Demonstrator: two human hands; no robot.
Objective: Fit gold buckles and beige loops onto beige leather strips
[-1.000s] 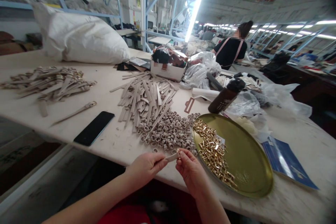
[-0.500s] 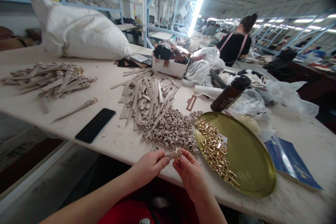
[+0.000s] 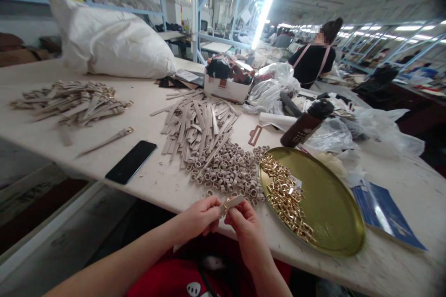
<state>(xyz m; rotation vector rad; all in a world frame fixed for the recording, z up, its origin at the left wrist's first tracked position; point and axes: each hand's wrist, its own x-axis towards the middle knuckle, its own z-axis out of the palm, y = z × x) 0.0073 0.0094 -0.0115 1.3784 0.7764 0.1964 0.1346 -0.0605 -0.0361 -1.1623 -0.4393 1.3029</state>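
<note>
both hands [image 3: 223, 218] pinching beige strap [image 3: 232, 202]

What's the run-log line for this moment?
left hand: pinching beige strap | right hand: holding same strap | nearby: loop pile, gold tray holding buckles | place: front edge of table

left hand [image 3: 200, 217]: at the table's near edge, fingers pinched together, forearm bare.
right hand [image 3: 245, 225]: just beside it, fingers pinched, fingertips meeting.
</note>
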